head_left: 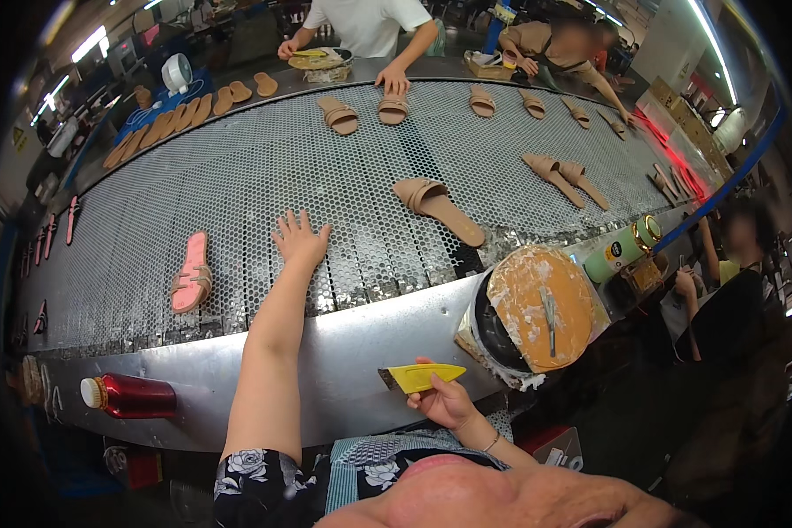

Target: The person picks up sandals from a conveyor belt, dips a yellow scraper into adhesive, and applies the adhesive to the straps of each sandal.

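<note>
My left hand [299, 239] reaches out over the perforated conveyor belt [264, 185], fingers spread, with nothing in it. In my right hand [447, 405], close to my body, is a brush [424, 377] with a flat yellow handle; its short dark bristles point left. To the left of my left forearm lies a pink-soled strappy sandal [191, 273] on the belt. A tan slide sandal [438, 209] rests to the right of that hand, its strap end pointing away from me. Near my right hand stands a round orange-lidded tub [537, 308] crusted with white residue, a thin brush [549, 319] lying on top.
A red bottle [132, 396] lies on the metal ledge [361, 343] at left, and a green flask [620, 251] leans at right. Across the belt, a person's hand [395, 82] touches a tan sandal [393, 108]. More sandals and several insoles [178, 116] line the far side.
</note>
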